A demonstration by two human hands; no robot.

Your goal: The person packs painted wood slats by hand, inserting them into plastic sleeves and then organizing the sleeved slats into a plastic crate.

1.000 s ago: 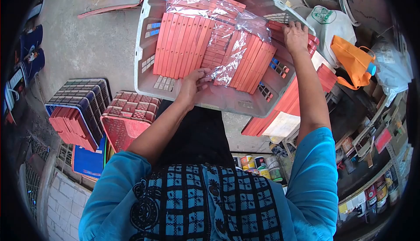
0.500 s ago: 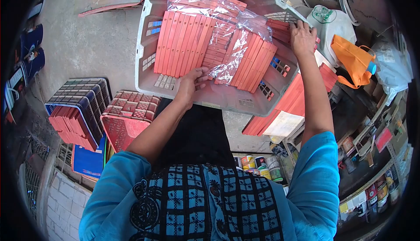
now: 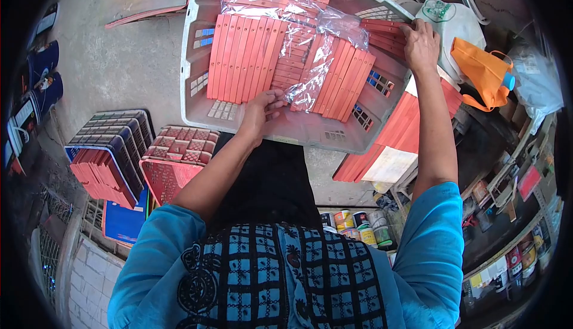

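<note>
A grey plastic crate [image 3: 197,107] holds several rows of red strips [image 3: 245,57] with small holes. Clear plastic wrap [image 3: 313,78] lies over and between the strips. My left hand [image 3: 262,111] is at the crate's near side, fingers curled at the lower edge of the strips and wrap; what it grips, if anything, is unclear. At the crate's right end, my right hand [image 3: 421,42] has its fingers bent over a small bundle of red strips [image 3: 385,34]; its fingertips are partly hidden there.
Stacked blue crates [image 3: 113,138] with red pieces and red baskets [image 3: 179,150] stand at left. More red strips [image 3: 400,132] lie under the crate's right side. An orange bag [image 3: 483,75] is at right, paint cans [image 3: 358,221] below.
My right hand has shifted slightly right, and more of the small strip bundle beside it shows. The crate sits slightly further left and up in view.
</note>
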